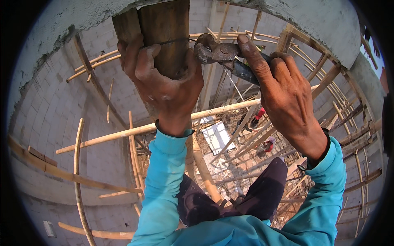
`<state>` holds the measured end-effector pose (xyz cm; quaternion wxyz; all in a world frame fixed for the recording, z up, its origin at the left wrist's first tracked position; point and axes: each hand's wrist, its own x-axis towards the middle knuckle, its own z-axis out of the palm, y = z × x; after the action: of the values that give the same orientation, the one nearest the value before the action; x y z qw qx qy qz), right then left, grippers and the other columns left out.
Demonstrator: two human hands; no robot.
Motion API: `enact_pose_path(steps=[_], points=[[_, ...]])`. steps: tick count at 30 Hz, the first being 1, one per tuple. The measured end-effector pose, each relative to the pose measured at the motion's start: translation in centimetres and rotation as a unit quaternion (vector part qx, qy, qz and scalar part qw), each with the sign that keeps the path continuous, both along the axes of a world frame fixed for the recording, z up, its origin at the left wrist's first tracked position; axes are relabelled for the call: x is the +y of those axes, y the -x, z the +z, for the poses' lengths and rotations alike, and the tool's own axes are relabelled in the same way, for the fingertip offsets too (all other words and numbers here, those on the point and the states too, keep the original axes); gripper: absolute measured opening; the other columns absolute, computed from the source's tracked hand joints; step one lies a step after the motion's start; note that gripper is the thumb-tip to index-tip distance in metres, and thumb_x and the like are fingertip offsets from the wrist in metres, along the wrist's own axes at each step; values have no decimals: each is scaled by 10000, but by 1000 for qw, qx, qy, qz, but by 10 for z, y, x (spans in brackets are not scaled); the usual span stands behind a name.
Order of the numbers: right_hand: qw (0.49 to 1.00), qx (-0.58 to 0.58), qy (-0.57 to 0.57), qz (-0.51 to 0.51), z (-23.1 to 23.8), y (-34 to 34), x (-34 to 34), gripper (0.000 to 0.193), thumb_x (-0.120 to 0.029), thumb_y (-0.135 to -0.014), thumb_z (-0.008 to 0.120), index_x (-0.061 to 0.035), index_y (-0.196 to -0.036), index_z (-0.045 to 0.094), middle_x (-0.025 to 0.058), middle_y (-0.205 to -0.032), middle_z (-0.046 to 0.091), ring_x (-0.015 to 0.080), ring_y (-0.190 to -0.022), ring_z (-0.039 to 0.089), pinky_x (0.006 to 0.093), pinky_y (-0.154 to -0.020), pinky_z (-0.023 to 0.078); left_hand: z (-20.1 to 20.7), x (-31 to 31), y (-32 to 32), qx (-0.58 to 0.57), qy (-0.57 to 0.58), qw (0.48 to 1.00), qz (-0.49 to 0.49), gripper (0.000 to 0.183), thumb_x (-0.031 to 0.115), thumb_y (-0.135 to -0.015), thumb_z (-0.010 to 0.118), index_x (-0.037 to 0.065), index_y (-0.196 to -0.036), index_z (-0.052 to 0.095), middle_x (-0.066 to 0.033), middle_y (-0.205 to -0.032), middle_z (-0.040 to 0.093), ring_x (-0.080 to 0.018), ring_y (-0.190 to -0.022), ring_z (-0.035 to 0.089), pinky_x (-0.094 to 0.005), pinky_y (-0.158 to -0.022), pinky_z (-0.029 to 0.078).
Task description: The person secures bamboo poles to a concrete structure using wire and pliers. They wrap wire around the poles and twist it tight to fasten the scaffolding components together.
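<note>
My left hand is wrapped around a pair of upright wooden boards, fingers on one side and thumb on the other. These boards stand against the rough concrete edge at the top. A thin dark wire crosses the front board just above my left hand. In my right hand is a pair of worn metal pincers with dark handles, my index finger stretched along it. The pincers' jaws are beside the board's right edge, close to the wire's end; whether they grip it I cannot tell.
A long bamboo pole runs across below my hands. More bamboo scaffolding stands along the grey block walls. Far below, a white panel lies on littered ground, with people near it. Timber framing is at right.
</note>
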<state>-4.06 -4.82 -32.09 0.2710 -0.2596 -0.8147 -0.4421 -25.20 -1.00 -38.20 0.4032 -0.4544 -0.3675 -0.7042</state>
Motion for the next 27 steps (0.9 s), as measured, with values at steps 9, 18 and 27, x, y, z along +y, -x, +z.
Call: enact_pose_path(steps=[9, 18, 27], points=[[975, -13, -85, -205, 6, 12, -22, 952, -20, -785, 778, -290, -1605, 376, 153, -1120, 628, 340, -1304, 534, 514, -1019, 365, 0, 9, 2, 7, -41, 999, -4, 722, 21, -654, 817, 97, -1266, 442, -216, -1308, 510, -443, -1262, 503, -650, -1174, 347], [933, -55, -298, -194, 9, -6, 9, 979, -112, -742, 843, -288, -1596, 398, 145, -1141, 658, 313, -1308, 553, 471, -1007, 347, 0, 10, 2, 13, -50, 999, -10, 709, 22, -650, 811, 83, -1260, 454, -208, -1296, 512, -433, -1232, 518, -647, -1156, 366], [967, -4, -128, -219, 0, 31, -28, 700, -137, -865, 756, -265, -1516, 531, 50, -918, 626, 259, -1129, 609, 446, -926, 373, -3, 9, 9, 33, -25, 999, 8, 684, 86, -706, 829, 79, -1282, 459, -223, -1334, 458, -441, -1302, 490, -536, -1092, 431]])
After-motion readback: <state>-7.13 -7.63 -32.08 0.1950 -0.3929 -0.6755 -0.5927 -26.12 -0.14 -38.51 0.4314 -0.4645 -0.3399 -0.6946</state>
